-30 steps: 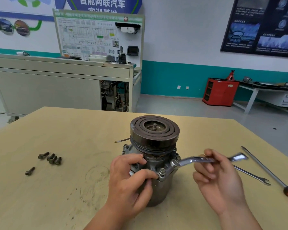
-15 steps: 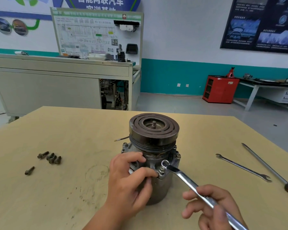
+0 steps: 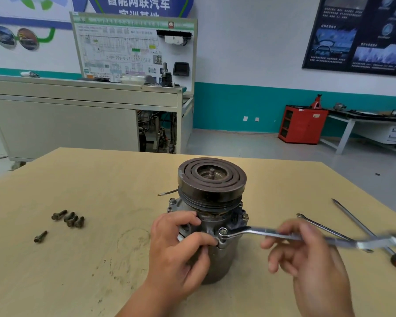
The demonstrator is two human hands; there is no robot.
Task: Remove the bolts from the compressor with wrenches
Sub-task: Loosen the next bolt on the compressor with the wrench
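A long screwdriver (image 3: 357,221) (red handle nearest the viewer) lies at the right edge of the tan tabletop (image 3: 101,179), while a grey cabinet (image 3: 66,124), a diagram board (image 3: 133,49) and a red cabinet (image 3: 303,124) stand beyond.

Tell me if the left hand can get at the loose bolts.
Probably yes: only table lies between the left hand, gripping the compressor, and the loose bolts; it must let go first.
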